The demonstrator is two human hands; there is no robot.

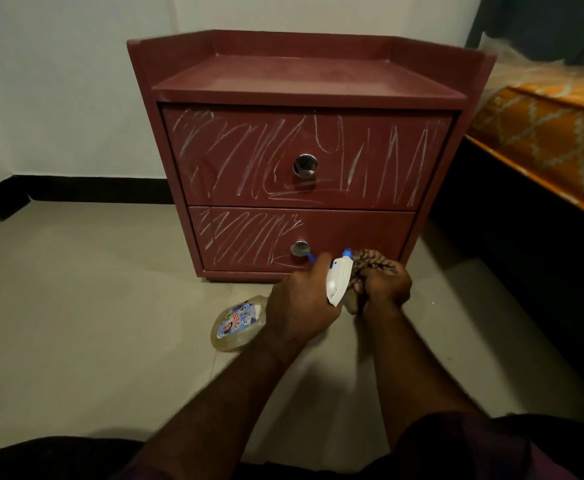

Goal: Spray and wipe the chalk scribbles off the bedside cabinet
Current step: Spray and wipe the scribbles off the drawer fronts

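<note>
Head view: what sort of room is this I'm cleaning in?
Most likely a bedroom. A red two-drawer bedside cabinet stands against a plain white wall. An orange patterned mattress on a dark bed frame sits close beside it, to its right, on a pale floor.

Your left hand [297, 299] grips the spray bottle [236, 322] by its neck, the clear body tilted down to the left above the floor [75, 306]. Your right hand [385, 287] clutches a bunched brown cloth [373, 263] just beside the white trigger head [339, 278]. Ahead, the red bedside cabinet [304, 81] carries chalk scribbles [242, 154] across its whole upper drawer [370, 188] (and only the left part of the lower drawer [363, 233]).
</note>
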